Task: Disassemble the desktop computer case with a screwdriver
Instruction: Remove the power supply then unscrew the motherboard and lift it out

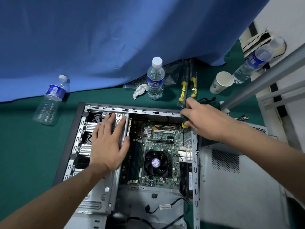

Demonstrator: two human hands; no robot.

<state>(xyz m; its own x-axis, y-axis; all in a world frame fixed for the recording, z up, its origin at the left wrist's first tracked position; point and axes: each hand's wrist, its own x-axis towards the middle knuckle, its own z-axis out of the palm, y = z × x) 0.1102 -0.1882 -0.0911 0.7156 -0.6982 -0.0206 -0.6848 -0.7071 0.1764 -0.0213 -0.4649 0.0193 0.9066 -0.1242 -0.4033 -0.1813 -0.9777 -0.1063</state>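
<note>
The computer case lies on its side on the green table surface, open side up, occupying the near centre of the surface. Its motherboard is exposed, with a black CPU fan near the middle of the board.

The left hand rests flat on the metal drive cage at the left side of the case, fingers straight and spread, palm down, gripping nothing.

The right hand is curled round the handle of a green and yellow screwdriver and holds it upright at the far right corner of the case. The tip points down at the far right corner of the motherboard; whether it sits in a screw cannot be told.

A detached grey side panel with perforated vents lies just beside the right edge of the case.

Along the far edge of the surface, under a hanging blue cloth: an upright water bottle with a crumpled white tissue touching its left side; two packaged yellow-handled screwdrivers to its right; a white paper cup tipped on its side. An empty bottle stands near the far left, well apart from the case. Another bottle leans at the far right corner against a grey metal frame.
</note>
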